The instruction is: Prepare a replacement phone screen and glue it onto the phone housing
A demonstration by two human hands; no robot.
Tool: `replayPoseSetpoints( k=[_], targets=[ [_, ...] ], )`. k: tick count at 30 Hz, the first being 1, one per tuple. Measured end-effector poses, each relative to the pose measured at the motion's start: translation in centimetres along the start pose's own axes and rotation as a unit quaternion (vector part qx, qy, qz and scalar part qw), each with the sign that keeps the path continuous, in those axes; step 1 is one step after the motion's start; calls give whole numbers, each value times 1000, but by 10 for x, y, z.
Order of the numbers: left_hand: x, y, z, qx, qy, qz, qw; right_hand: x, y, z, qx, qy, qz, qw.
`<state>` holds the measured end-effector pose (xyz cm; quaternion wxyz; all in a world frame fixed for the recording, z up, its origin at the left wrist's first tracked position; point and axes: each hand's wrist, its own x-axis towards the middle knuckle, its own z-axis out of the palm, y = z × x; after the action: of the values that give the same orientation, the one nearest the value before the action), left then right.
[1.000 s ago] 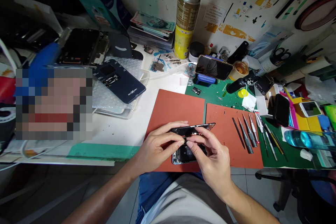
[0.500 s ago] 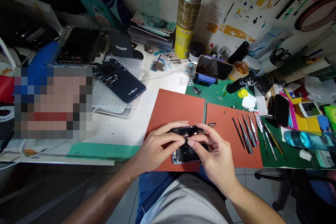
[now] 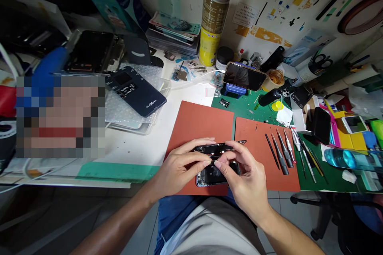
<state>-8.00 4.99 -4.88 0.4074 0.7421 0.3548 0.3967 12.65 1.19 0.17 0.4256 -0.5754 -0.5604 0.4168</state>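
An opened phone lies on the left orange mat point(image 3: 203, 121) near the table's front edge. Its lower body point(image 3: 211, 175) shows dark inner parts, and the raised screen part point(image 3: 209, 149) tilts up behind it. My left hand point(image 3: 182, 163) reaches in from the left, fingers round the raised part and its thumb and index fingertip at the gap between the halves. From the right, my right hand point(image 3: 245, 167) has thumb and index finger bent together over the body, with another finger on the raised part's top edge. Whatever small piece lies between the fingertips is hidden.
Several slim tools point(image 3: 279, 149) lie on the right orange mat point(image 3: 254, 175). Behind stand a propped phone point(image 3: 245, 76) and a spray can point(image 3: 213, 20). A dark blue device point(image 3: 136, 91) rests on bubble wrap at left; a water bottle point(image 3: 350, 159) lies at right.
My right hand's fingers have shifted slightly and curled in, uncovering more of the phone body's right end. My left hand is nearly unmoved.
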Motion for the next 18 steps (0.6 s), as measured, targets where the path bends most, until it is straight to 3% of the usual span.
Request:
replayPoseSetpoints(
  k=[18],
  targets=[
    [-2, -2, 2, 6, 3, 18, 1000, 6, -6, -7, -29, -32, 49, 998]
  ],
)
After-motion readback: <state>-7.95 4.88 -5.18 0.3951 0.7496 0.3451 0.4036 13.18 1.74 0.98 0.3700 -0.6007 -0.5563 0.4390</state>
